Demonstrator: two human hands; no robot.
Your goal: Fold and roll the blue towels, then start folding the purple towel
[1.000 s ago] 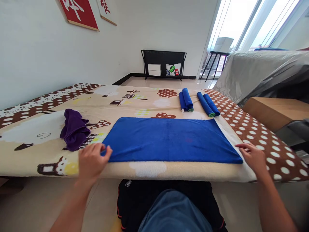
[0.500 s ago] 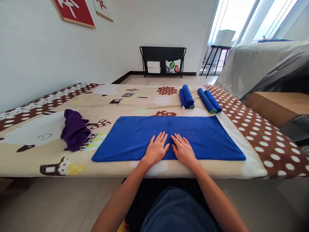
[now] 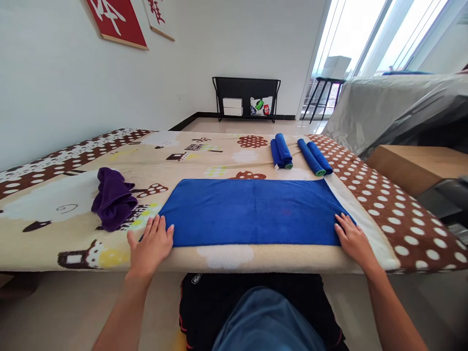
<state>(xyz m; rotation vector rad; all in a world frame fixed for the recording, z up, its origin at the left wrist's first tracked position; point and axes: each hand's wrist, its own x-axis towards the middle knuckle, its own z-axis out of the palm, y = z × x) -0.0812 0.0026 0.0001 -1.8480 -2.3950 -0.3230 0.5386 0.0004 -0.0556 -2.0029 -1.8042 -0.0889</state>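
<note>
A blue towel (image 3: 252,212) lies spread flat in front of me, its long side along the near edge of the bed. On its left end, over the near corner, rests my left hand (image 3: 151,241), open with fingers stretched out. My right hand (image 3: 353,239) lies flat and open on the towel's right end, also covering the near corner. Neither hand grips anything. Beyond the towel, to the right, are several rolled blue towels in two groups: one group (image 3: 282,152) and, farther right, another (image 3: 315,157). A crumpled purple towel (image 3: 113,199) sits to the left.
The cream and brown patterned blanket (image 3: 219,163) covers the bed. A wooden box-like piece (image 3: 420,165) stands at the right, beside a plastic-covered bulk (image 3: 387,105). By the far wall is a black rack (image 3: 246,90); a stool (image 3: 325,92) stands near the window.
Both hands have slid apart from the middle of the blue towel, the left one to its left end and the right one to its right end. The view has tilted slightly.
</note>
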